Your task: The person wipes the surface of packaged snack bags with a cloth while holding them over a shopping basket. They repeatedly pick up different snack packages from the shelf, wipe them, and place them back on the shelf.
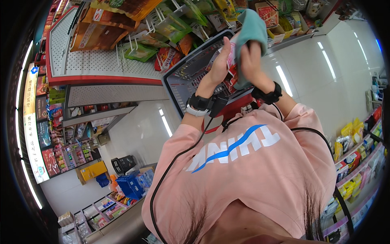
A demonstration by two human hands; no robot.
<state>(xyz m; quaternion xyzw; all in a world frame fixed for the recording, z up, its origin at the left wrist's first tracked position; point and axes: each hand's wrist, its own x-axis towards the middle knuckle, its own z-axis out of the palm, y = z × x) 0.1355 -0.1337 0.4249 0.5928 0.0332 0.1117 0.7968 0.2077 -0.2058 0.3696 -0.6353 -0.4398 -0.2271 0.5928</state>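
Observation:
My left hand [220,64] holds a red and pink printed packet [232,77] over a shopping basket. My thumb points up along the packet's side, and the palm hides part of it. In my right hand [253,62] is a teal cloth [251,26], draped over the fingers and pressed against the packet's right face. The grey plastic basket [178,81] with slotted walls lies beneath both hands. A red part [231,110] shows at its near side. Black straps with cables sit on both wrists.
A white pegboard rack [91,62] with a red edge stands at the left, hung with orange bags [97,29] and green packets [140,52]. Small boxes [275,33] line a shelf beyond the basket. Tiled floor [304,67] and stocked shelves [353,161] are at the right.

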